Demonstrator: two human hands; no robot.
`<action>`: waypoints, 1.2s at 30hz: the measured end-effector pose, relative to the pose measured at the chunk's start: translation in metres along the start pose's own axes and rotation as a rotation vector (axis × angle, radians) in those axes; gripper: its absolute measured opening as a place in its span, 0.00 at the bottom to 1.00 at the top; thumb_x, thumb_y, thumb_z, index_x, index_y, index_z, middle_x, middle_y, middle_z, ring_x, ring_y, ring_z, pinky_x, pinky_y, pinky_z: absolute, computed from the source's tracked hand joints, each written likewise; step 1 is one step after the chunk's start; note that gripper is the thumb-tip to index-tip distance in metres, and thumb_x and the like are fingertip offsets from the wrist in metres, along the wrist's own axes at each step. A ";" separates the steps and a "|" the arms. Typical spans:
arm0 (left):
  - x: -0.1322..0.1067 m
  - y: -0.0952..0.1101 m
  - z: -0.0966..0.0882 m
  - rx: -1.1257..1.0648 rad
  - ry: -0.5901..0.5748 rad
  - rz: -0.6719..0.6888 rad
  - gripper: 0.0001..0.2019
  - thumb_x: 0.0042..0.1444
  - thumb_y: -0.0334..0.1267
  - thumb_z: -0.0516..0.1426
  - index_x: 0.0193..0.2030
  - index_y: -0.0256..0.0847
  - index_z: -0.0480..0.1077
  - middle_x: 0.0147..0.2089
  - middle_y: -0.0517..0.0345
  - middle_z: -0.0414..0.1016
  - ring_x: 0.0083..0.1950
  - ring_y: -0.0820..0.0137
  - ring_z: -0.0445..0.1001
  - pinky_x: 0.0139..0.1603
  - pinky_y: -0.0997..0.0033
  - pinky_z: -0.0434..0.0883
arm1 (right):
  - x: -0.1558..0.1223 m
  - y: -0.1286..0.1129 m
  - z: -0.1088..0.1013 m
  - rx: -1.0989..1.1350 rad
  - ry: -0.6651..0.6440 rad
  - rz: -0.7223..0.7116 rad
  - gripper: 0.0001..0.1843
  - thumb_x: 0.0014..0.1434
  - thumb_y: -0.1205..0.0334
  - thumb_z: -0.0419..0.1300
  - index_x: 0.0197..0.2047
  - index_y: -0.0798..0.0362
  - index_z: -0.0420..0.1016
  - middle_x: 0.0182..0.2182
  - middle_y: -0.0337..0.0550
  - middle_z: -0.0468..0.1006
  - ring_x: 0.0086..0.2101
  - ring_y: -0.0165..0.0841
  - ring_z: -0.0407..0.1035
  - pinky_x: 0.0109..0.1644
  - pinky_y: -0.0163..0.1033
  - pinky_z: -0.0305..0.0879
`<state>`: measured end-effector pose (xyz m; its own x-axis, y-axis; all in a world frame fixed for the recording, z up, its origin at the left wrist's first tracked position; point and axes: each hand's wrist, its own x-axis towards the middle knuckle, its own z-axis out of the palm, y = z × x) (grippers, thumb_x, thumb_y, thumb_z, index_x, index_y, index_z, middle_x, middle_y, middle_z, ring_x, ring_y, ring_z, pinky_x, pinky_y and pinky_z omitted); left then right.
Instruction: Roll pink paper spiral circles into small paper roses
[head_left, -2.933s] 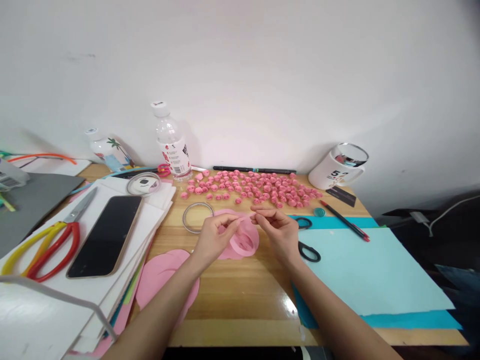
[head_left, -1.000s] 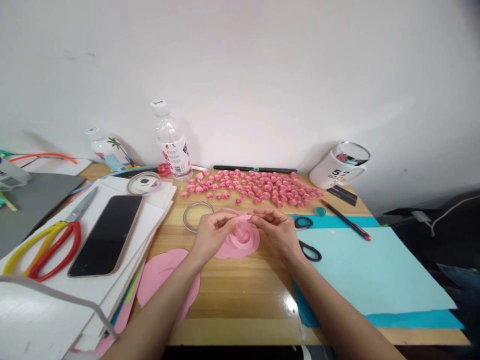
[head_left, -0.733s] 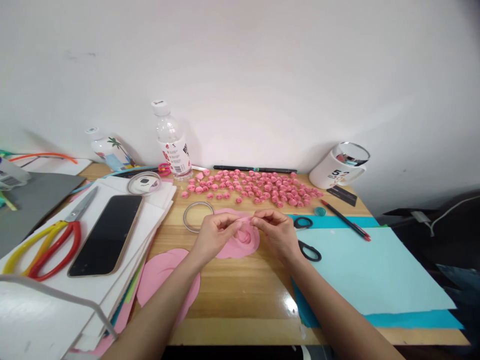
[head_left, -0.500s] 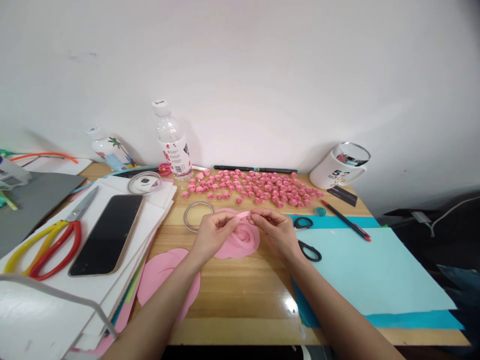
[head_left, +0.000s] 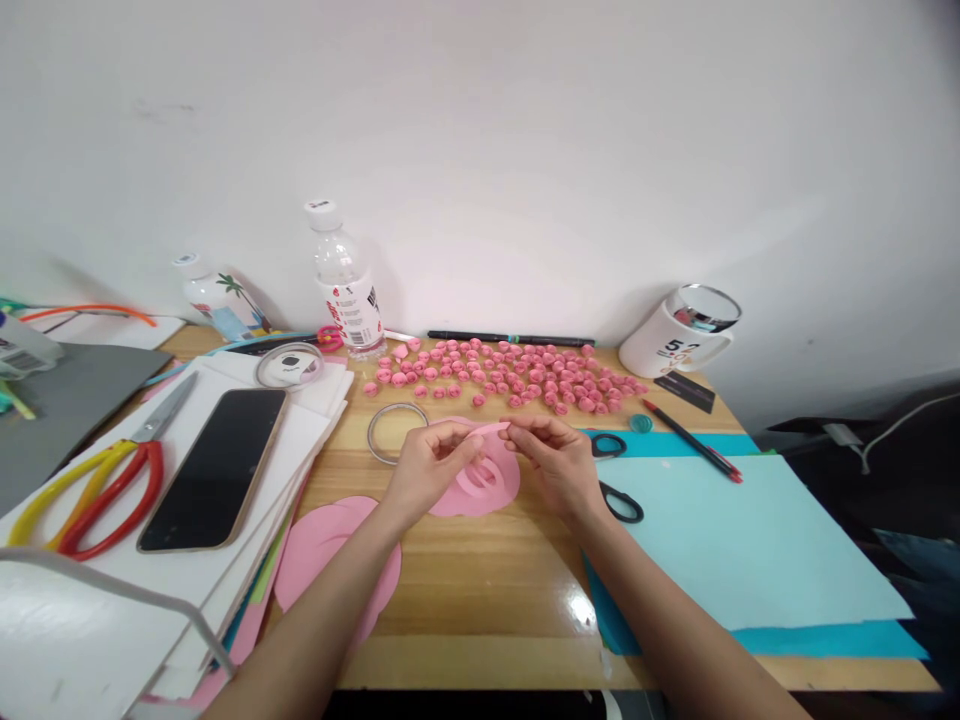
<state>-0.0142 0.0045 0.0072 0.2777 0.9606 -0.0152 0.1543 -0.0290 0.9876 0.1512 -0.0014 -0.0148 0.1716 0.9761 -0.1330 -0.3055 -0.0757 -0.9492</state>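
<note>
Between my two hands a narrow pink paper strip [head_left: 491, 429] is stretched above the table. My left hand [head_left: 429, 462] pinches its left part between thumb and fingers. At the right end, the fingertips of my right hand [head_left: 551, 455] are closed on the strip; what lies inside the pinch is hidden. Just beneath, a pink paper spiral [head_left: 484, 490] with loose curling bands rests on the wood. More pink paper rounds [head_left: 330, 545] lie under my left forearm. Beyond my hands, several small rolled pink paper roses [head_left: 517, 375] are spread out.
Black-handled scissors [head_left: 621, 503] and light blue paper [head_left: 735, 540] lie right; a mug [head_left: 679, 335] stands behind them. A tape roll [head_left: 373, 440] sits by my left hand. A phone [head_left: 217, 470] and red-yellow scissors [head_left: 142, 480] rest on papers, left. A bottle [head_left: 346, 290] stands at the wall.
My right hand has shifted slightly to the right, and more of the pink strip shows between my hands. The loose bands of the spiral below have moved a little.
</note>
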 end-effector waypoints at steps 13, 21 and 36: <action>0.001 -0.001 0.001 0.109 0.181 0.116 0.06 0.47 0.38 0.61 0.25 0.38 0.75 0.33 0.53 0.74 0.36 0.68 0.72 0.34 0.71 0.67 | -0.002 -0.002 0.000 0.008 0.008 -0.021 0.10 0.39 0.60 0.71 0.25 0.53 0.76 0.22 0.38 0.77 0.24 0.28 0.69 0.33 0.35 0.67; 0.000 0.002 0.002 0.035 0.103 0.002 0.10 0.49 0.41 0.59 0.23 0.36 0.70 0.24 0.61 0.69 0.26 0.75 0.64 0.27 0.75 0.61 | -0.002 -0.002 0.001 0.006 -0.003 -0.033 0.09 0.40 0.60 0.71 0.26 0.52 0.77 0.24 0.38 0.78 0.25 0.28 0.70 0.35 0.36 0.67; 0.004 -0.022 0.003 0.230 0.247 0.045 0.03 0.45 0.34 0.59 0.25 0.37 0.70 0.27 0.59 0.70 0.26 0.75 0.65 0.27 0.76 0.63 | -0.001 -0.002 0.001 -0.035 0.035 0.012 0.12 0.39 0.58 0.71 0.29 0.53 0.79 0.24 0.42 0.80 0.27 0.33 0.73 0.38 0.41 0.70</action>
<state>-0.0137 0.0078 -0.0148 0.0557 0.9940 0.0938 0.3645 -0.1077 0.9250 0.1503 -0.0023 -0.0129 0.2011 0.9674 -0.1539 -0.2749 -0.0951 -0.9567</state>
